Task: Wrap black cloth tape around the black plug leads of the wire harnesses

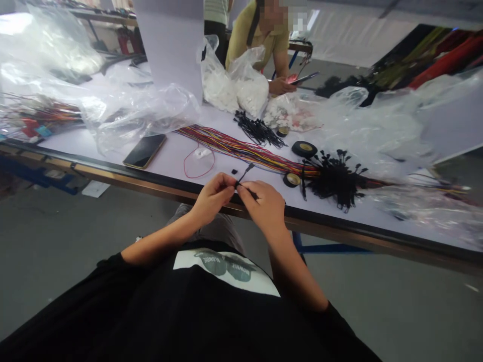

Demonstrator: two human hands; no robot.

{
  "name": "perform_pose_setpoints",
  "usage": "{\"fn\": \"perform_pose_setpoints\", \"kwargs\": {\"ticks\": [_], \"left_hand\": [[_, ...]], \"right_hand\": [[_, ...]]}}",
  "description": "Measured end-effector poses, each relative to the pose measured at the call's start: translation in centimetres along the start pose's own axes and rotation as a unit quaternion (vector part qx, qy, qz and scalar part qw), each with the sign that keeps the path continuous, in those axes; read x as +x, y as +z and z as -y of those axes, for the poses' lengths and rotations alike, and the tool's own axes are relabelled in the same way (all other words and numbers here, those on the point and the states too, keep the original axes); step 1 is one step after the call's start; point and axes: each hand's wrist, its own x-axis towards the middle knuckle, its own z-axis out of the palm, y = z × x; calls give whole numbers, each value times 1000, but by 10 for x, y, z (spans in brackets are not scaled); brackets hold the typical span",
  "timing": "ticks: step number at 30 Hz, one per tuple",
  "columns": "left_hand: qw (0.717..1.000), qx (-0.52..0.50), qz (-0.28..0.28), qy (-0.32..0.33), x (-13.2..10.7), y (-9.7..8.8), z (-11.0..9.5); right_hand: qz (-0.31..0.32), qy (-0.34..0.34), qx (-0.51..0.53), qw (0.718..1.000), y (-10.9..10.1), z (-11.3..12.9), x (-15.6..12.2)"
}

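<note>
Over the table's front edge, my left hand (pixel 216 195) and my right hand (pixel 263 202) meet at the fingertips. Both pinch a short black cable (pixel 244 173), whose flat connector end points up and away from me. The cable's lower part is hidden by my fingers. Just beyond my left fingertips lies a small black piece (pixel 234 171) on the white tabletop. A thin red wire loop (pixel 199 176) rests farther left. To the right of my right hand is a roll of black tape (pixel 292 179), beside a pile of black cables with connectors (pixel 335 178).
A bundle of coloured wires (pixel 234 146) runs across the table. A phone (pixel 145 151) lies at the left. Clear plastic bags (pixel 139 110) and bags of white parts (pixel 251 90) stand farther back. Across the table a person (pixel 251 30) holds a device.
</note>
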Motion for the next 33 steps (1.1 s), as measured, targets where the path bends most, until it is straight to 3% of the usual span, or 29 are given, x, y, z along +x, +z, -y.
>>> {"fn": "perform_pose_setpoints", "kwargs": {"ticks": [5,10,14,19,23,26,28,31,33], "left_hand": [[1000,8,7,23,1,-5,5],[998,25,-44,23,3,-8,3],[999,-22,-41,-3,3,-10,0],[995,-85,-18,-39,3,-13,-3],[972,-158,55,-163,10,-20,-5],[940,-173,131,-264,16,-25,-4],[944,-163,132,-255,18,-25,-1],[974,-133,81,-167,19,-21,4],[987,-113,24,-109,17,-19,5]], "right_hand": [[18,12,-7,1000,3,2,1],[41,1,-40,998,6,6,6],[69,-52,-66,994,3,4,10],[-12,-107,-76,991,8,-3,11],[-91,-115,4,989,25,-10,11],[-107,-122,126,979,36,-16,13],[-76,-126,222,964,37,-18,14],[16,-131,338,932,34,-20,14],[9,-105,384,917,33,-19,14]]}}
